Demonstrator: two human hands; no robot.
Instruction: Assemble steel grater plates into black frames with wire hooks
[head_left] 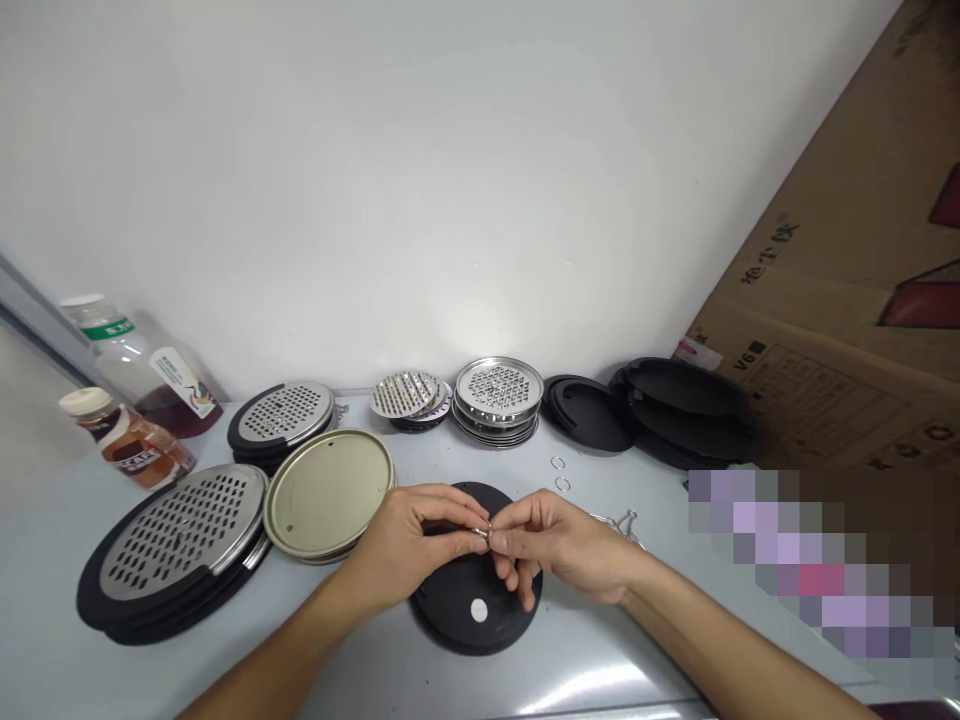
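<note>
My left hand and my right hand meet fingertip to fingertip, each closed in a pinch. Between them is a small shiny metal ring, partly hidden by the fingers. Whether a second metal piece is joined to it I cannot tell. Below the hands a round black disc with a white round sticker lies on the table. Two loose metal rings lie beyond my right hand, and some wire hooks show behind its wrist.
Round grater plates with black rims are stacked at left beside gold-coloured lids. Metal grater discs and black round parts line the wall. Two bottles stand far left; a cardboard box is at right.
</note>
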